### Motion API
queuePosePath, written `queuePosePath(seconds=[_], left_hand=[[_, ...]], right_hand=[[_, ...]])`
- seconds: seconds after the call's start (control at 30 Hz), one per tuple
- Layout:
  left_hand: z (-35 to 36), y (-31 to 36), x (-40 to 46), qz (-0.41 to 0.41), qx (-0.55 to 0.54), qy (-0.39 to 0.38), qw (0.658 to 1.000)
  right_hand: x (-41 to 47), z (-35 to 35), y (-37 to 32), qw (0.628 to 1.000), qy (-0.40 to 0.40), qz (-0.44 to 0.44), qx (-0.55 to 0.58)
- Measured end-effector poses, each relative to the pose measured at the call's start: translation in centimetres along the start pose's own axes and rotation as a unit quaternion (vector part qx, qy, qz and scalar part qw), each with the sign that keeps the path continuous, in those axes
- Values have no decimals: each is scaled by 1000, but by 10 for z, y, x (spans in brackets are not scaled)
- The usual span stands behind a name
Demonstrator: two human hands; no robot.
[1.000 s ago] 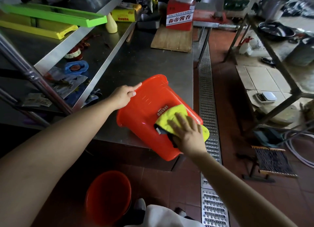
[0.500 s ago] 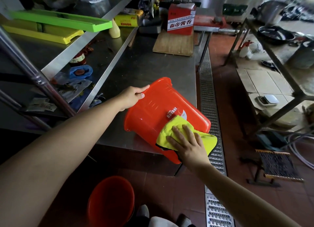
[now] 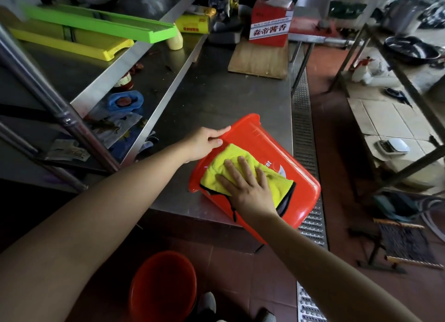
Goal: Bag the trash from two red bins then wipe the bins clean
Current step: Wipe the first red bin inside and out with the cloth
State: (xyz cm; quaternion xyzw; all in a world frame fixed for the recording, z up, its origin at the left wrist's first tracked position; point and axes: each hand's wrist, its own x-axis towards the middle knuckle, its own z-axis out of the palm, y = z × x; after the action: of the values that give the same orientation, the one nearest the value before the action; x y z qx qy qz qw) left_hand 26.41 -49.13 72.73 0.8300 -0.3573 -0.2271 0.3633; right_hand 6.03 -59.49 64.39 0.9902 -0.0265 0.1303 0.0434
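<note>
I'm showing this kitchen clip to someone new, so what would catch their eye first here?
First, the bright red bin lying on its side at the steel table's near edge, the right hand pressing a yellow cloth flat on its wall while the left hand grips its rim. Next, a second red bin on the floor below, and lime green trays on the upper-left shelf.

A red bin (image 3: pixel 262 153) lies on its side at the edge of a steel table (image 3: pixel 216 97). The left hand (image 3: pixel 204 144) grips its rim; the right hand (image 3: pixel 248 186) presses a yellow cloth (image 3: pixel 240 167) flat on its wall. Below the left arm, a second red bin (image 3: pixel 163 285) stands on the floor.
</note>
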Motion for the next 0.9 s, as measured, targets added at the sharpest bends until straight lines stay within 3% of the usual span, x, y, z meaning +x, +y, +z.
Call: queuePosePath(seconds=[0.33,0.77,0.9], left_hand=[[7,6,0,-17,-24,-15,999],[8,6,-14,-16,-32,1,999],[6,1,-17,-7,14,21,1000]], right_hand=[[-121,-8,57,999,0,1,-38],[35,-30,23,995,-61,59,61],[33,-29,24,996,-65,37,47]])
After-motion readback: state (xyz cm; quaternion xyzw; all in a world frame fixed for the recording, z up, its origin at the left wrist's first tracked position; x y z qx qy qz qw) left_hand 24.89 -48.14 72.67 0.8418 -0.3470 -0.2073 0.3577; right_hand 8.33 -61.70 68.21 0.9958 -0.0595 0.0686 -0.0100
